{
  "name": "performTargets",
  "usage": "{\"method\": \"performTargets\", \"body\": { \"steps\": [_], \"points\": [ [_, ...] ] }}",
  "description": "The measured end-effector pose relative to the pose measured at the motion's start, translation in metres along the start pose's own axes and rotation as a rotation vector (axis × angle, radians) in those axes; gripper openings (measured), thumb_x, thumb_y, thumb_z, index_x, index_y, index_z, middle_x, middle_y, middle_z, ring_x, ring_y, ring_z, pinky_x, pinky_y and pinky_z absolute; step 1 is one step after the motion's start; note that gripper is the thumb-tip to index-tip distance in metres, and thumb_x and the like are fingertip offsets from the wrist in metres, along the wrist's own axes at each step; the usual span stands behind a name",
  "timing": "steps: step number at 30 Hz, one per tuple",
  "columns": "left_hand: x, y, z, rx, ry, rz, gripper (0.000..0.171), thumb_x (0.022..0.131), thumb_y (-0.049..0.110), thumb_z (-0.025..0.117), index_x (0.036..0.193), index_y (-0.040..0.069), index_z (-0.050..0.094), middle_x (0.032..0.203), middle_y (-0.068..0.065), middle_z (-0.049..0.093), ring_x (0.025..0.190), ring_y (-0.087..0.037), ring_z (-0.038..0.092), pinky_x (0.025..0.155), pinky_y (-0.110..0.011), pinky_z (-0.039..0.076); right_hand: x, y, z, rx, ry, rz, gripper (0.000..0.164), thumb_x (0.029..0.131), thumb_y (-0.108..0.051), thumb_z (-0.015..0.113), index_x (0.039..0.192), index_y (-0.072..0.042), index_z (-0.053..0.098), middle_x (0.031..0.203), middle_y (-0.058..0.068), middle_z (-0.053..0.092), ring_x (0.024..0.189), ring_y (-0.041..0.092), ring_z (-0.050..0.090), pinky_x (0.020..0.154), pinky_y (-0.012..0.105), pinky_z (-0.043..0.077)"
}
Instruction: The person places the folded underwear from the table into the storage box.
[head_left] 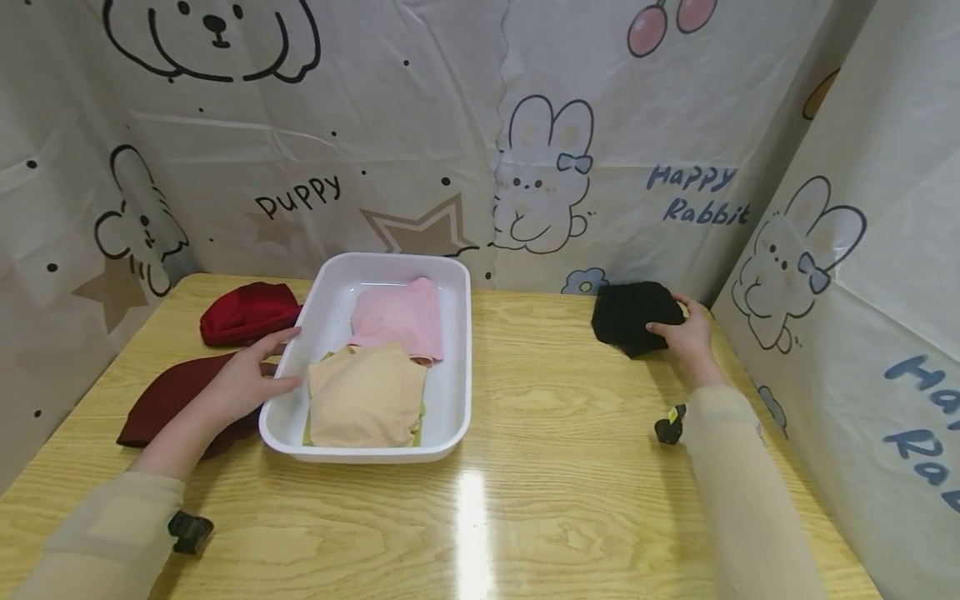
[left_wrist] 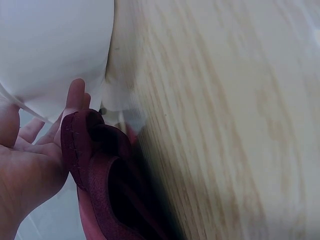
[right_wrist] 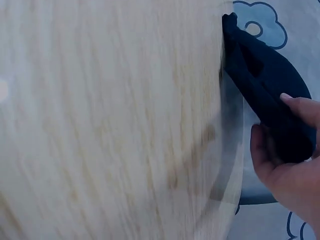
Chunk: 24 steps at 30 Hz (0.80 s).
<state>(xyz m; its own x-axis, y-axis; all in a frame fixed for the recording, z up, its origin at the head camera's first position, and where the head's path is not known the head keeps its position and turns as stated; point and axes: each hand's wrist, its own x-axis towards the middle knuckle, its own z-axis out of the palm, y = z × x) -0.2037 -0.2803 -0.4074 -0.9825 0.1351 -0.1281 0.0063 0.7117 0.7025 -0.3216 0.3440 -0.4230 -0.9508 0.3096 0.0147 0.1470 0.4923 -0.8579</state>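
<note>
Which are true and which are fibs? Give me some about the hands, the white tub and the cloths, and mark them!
The right hand holds the black cloth. True.
The left hand touches the white tub. True.
The tub is empty. False: the pink cloth and beige cloth lie inside.
The beige cloth lies nearer the person than the pink cloth. True.
The bright red cloth lies in the tub. False: it is on the table.

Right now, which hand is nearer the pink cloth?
Left. The left hand is at the white tray's left rim, left of the pink cloth; the right hand is farther off to its right, gripping the black cloth item.
</note>
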Motion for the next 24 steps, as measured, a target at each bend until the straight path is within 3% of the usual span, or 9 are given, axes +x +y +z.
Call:
{"method": "performTargets", "body": {
  "steps": [7, 15, 21, 24],
  "points": [
    [0.0, 0.001, -0.002, -0.003, 0.0, 0.026, 0.079, 0.087, 0.024, 0.067, 0.15, 0.008, 0.022, 0.138, -0.028, 0.038, 0.114, -0.048, 0.05, 0.083, -0.05, 0.054, -0.004, -0.005, -0.001, 0.056, -0.007, -0.007, 0.079, 0.083, -0.004, 0.069, 0.149, -0.015, 0.027, 0.158, 0.009, 0.007, 0.143, 0.032, 0.012, 0.113, 0.047, 0.026],
    [-0.001, 0.001, -0.002, -0.012, -0.003, 0.032, 0.08, 0.087, 0.026, 0.068, 0.15, 0.008, 0.022, 0.137, -0.028, 0.038, 0.114, -0.048, 0.05, 0.083, -0.05, 0.054, -0.007, -0.012, -0.002, 0.085, -0.002, -0.003, 0.08, 0.082, -0.004, 0.07, 0.148, -0.018, 0.029, 0.148, 0.017, 0.028, 0.126, 0.032, 0.039, 0.105, 0.044, 0.037],
    [-0.001, 0.001, -0.002, -0.009, 0.0, 0.035, 0.079, 0.087, 0.025, 0.068, 0.15, 0.007, 0.022, 0.137, -0.028, 0.039, 0.114, -0.048, 0.051, 0.083, -0.05, 0.054, -0.011, -0.021, -0.003, 0.126, -0.021, 0.014, 0.079, 0.083, -0.005, 0.07, 0.148, -0.02, 0.029, 0.14, 0.018, 0.034, 0.122, 0.029, 0.043, 0.103, 0.038, 0.041],
    [0.0, 0.0, -0.002, -0.008, -0.001, 0.033, 0.079, 0.087, 0.024, 0.068, 0.15, 0.008, 0.022, 0.138, -0.028, 0.039, 0.114, -0.048, 0.051, 0.083, -0.05, 0.053, -0.013, -0.024, -0.005, 0.15, -0.041, 0.026, 0.079, 0.084, -0.005, 0.07, 0.149, -0.02, 0.028, 0.142, 0.018, 0.033, 0.122, 0.027, 0.045, 0.095, 0.029, 0.047]
  ]
}}
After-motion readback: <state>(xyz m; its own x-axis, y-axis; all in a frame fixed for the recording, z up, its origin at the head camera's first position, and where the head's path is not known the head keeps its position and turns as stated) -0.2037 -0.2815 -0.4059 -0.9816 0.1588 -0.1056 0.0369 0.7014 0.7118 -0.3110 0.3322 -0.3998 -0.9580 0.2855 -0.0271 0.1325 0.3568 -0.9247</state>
